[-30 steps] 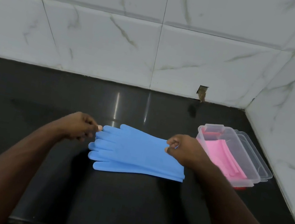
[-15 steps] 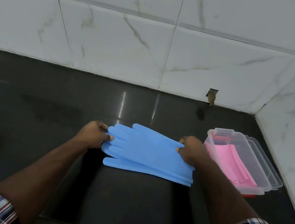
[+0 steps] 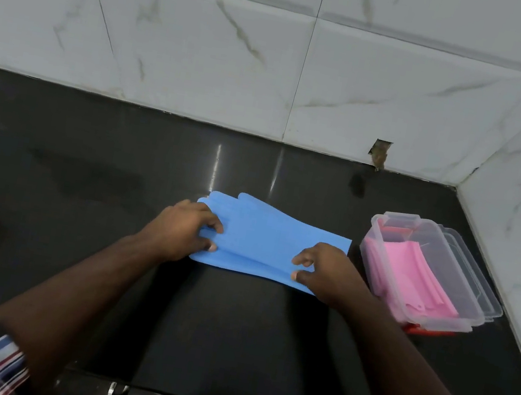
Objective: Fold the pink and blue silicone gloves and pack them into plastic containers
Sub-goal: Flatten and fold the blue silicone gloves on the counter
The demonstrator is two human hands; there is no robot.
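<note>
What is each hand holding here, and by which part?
Both hold the blue gloves, which lie flat on the black counter. The left hand pinches the finger end; the right hand pinches the near edge toward the cuff end.

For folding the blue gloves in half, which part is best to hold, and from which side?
Probably the finger end of the blue gloves, taken from the left, where the left hand already pinches it. They lie flat and stacked, fingers left, cuffs right under the right hand, so that end could fold over towards the cuffs.
</note>
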